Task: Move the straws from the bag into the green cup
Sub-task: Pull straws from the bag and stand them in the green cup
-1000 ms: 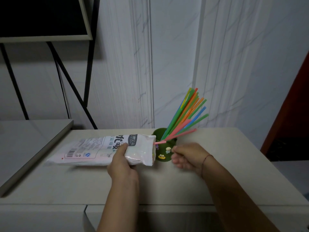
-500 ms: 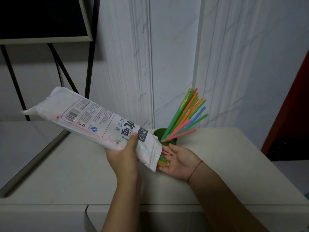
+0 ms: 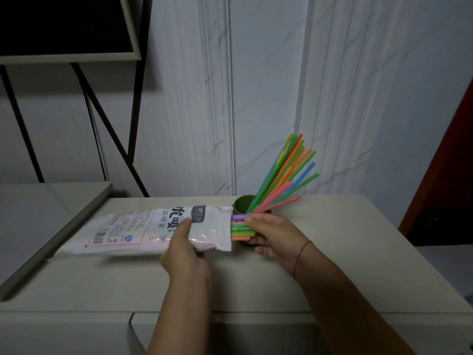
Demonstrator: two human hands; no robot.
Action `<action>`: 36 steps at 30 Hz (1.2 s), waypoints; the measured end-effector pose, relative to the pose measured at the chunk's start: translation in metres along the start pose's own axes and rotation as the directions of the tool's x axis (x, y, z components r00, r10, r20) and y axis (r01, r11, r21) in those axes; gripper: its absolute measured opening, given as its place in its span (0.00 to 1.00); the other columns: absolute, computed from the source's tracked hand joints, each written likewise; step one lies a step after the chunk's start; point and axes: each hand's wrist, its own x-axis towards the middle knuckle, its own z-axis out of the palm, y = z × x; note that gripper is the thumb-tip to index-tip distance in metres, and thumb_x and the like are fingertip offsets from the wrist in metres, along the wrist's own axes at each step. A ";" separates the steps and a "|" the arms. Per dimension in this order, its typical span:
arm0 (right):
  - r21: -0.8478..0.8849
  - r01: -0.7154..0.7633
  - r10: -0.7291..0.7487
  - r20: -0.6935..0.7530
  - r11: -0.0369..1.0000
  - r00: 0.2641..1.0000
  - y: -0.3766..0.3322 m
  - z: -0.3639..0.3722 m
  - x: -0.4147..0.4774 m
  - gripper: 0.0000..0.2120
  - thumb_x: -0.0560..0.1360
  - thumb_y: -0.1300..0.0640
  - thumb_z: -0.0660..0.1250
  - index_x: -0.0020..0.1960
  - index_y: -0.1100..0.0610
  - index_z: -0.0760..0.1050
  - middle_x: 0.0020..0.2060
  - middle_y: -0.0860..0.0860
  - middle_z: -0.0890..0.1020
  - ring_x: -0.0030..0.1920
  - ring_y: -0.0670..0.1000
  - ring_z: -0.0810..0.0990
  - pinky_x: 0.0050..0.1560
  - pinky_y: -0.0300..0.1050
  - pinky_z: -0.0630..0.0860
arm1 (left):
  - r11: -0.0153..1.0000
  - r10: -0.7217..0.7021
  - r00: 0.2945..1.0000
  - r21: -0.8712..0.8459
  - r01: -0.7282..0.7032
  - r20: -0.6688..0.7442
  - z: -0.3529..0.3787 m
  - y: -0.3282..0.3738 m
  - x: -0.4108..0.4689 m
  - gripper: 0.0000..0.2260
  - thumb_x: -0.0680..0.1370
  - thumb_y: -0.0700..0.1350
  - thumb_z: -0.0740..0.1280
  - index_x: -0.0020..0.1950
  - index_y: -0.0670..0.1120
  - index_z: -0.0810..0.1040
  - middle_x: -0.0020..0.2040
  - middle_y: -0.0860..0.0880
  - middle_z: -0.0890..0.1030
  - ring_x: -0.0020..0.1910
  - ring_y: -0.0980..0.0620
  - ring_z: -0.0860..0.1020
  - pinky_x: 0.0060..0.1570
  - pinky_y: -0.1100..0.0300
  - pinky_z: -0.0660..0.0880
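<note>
Leaning straws (image 3: 284,180) crowd the green cup (image 3: 242,203)'s right side; its left mouth stays open.

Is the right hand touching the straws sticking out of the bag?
Touching. Head view: right hand fingers close around the straw ends at the bag mouth.

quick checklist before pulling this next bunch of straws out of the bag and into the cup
1. Left hand holds the bag steady near its mouth: ok.
2. Straw ends poke out of the bag mouth: ok.
3. Right hand closed on that bunch: ok.
4. Cup upright, right behind the bag mouth: ok.
5. Room in the cup: ok, straws in the cup lean right, left side open.
6. Straws left in the bag: cannot tell, bag is opaque.
</note>
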 end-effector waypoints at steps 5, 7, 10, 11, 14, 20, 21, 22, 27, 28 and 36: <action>-0.052 0.193 -0.194 -0.002 0.980 0.981 -0.006 0.004 -0.006 0.05 0.74 0.65 0.67 0.46 0.56 0.78 0.37 0.51 0.81 0.33 0.44 0.79 0.28 0.33 0.75 | 0.996 -0.084 0.991 -0.025 0.087 0.108 0.003 -0.001 -0.001 0.17 0.72 0.35 0.71 0.59 0.46 0.75 0.59 0.45 0.82 0.55 0.47 0.81 0.58 0.49 0.77; -0.066 0.238 -0.239 0.004 0.969 0.971 -0.007 0.007 -0.007 0.06 0.73 0.65 0.67 0.43 0.55 0.78 0.36 0.53 0.81 0.31 0.45 0.78 0.27 0.34 0.74 | 0.993 -0.109 0.986 -0.025 0.113 0.128 0.004 -0.003 -0.002 0.20 0.73 0.35 0.70 0.64 0.45 0.74 0.59 0.45 0.82 0.56 0.47 0.81 0.59 0.48 0.76; -0.068 0.256 -0.258 -0.025 0.964 0.966 -0.008 0.006 -0.007 0.06 0.73 0.66 0.68 0.41 0.56 0.78 0.32 0.53 0.80 0.30 0.48 0.76 0.25 0.34 0.73 | 0.990 -0.131 0.984 -0.035 0.136 0.122 0.003 -0.003 0.002 0.21 0.73 0.33 0.68 0.65 0.45 0.73 0.61 0.44 0.81 0.53 0.48 0.81 0.56 0.48 0.78; -0.059 0.256 -0.258 -0.034 0.965 0.965 -0.009 0.003 -0.007 0.06 0.73 0.66 0.67 0.41 0.57 0.79 0.30 0.52 0.80 0.28 0.47 0.75 0.25 0.34 0.72 | 0.990 -0.133 0.985 -0.038 0.138 0.113 0.002 -0.002 0.004 0.21 0.74 0.33 0.68 0.66 0.44 0.73 0.61 0.45 0.80 0.50 0.50 0.82 0.52 0.51 0.80; -0.030 0.268 -0.269 -0.064 0.963 0.961 -0.014 -0.009 -0.007 0.06 0.73 0.67 0.66 0.41 0.59 0.80 0.25 0.50 0.79 0.24 0.43 0.75 0.24 0.33 0.72 | 0.986 -0.146 0.986 -0.068 0.152 0.085 -0.001 0.002 0.012 0.23 0.74 0.33 0.67 0.69 0.42 0.72 0.62 0.45 0.80 0.44 0.51 0.81 0.38 0.55 0.80; 0.133 0.247 -0.231 -0.124 0.960 0.965 -0.024 -0.031 -0.010 0.06 0.75 0.68 0.64 0.42 0.63 0.78 0.27 0.52 0.78 0.23 0.42 0.75 0.24 0.33 0.73 | 0.983 -0.149 0.988 -0.097 0.153 0.048 -0.003 0.010 0.023 0.20 0.75 0.33 0.65 0.67 0.44 0.73 0.55 0.47 0.81 0.38 0.53 0.79 0.21 0.61 0.77; 0.188 0.236 -0.215 -0.122 0.954 0.969 -0.024 -0.031 -0.010 0.06 0.75 0.68 0.63 0.42 0.63 0.78 0.28 0.53 0.78 0.23 0.42 0.75 0.24 0.33 0.73 | 0.984 -0.148 0.988 -0.099 0.151 0.043 -0.002 0.010 0.023 0.20 0.75 0.33 0.65 0.66 0.45 0.73 0.55 0.47 0.80 0.38 0.53 0.79 0.20 0.62 0.76; 0.246 0.219 -0.196 -0.114 0.944 0.974 -0.024 -0.030 -0.010 0.06 0.75 0.67 0.63 0.42 0.64 0.77 0.29 0.54 0.78 0.23 0.43 0.75 0.24 0.34 0.73 | 0.984 -0.145 0.989 -0.101 0.148 0.041 -0.002 0.010 0.023 0.20 0.75 0.33 0.65 0.66 0.44 0.72 0.58 0.46 0.80 0.39 0.53 0.79 0.20 0.61 0.76; 0.427 0.127 -0.132 -0.019 0.895 0.991 -0.016 -0.015 -0.005 0.05 0.75 0.63 0.65 0.50 0.63 0.76 0.35 0.54 0.77 0.27 0.44 0.77 0.29 0.35 0.77 | 0.983 -0.149 0.988 -0.106 0.152 0.036 0.000 0.004 0.017 0.22 0.75 0.32 0.66 0.69 0.42 0.71 0.56 0.46 0.81 0.40 0.52 0.79 0.25 0.58 0.79; 0.431 0.122 -0.130 -0.011 0.894 0.991 -0.013 -0.012 -0.004 0.05 0.75 0.63 0.65 0.50 0.63 0.77 0.34 0.54 0.78 0.28 0.44 0.77 0.30 0.35 0.77 | 0.983 -0.150 0.988 -0.105 0.153 0.035 0.000 0.003 0.017 0.22 0.74 0.32 0.66 0.68 0.42 0.71 0.56 0.45 0.81 0.40 0.52 0.79 0.26 0.58 0.79; 0.445 0.229 -0.166 -0.177 0.865 0.970 -0.021 -0.016 -0.005 0.03 0.75 0.66 0.65 0.45 0.66 0.77 0.31 0.54 0.76 0.24 0.42 0.75 0.26 0.33 0.74 | 0.979 -0.137 0.990 -0.146 0.141 0.041 -0.004 0.006 0.027 0.23 0.75 0.32 0.65 0.69 0.42 0.71 0.64 0.44 0.79 0.42 0.52 0.80 0.32 0.57 0.80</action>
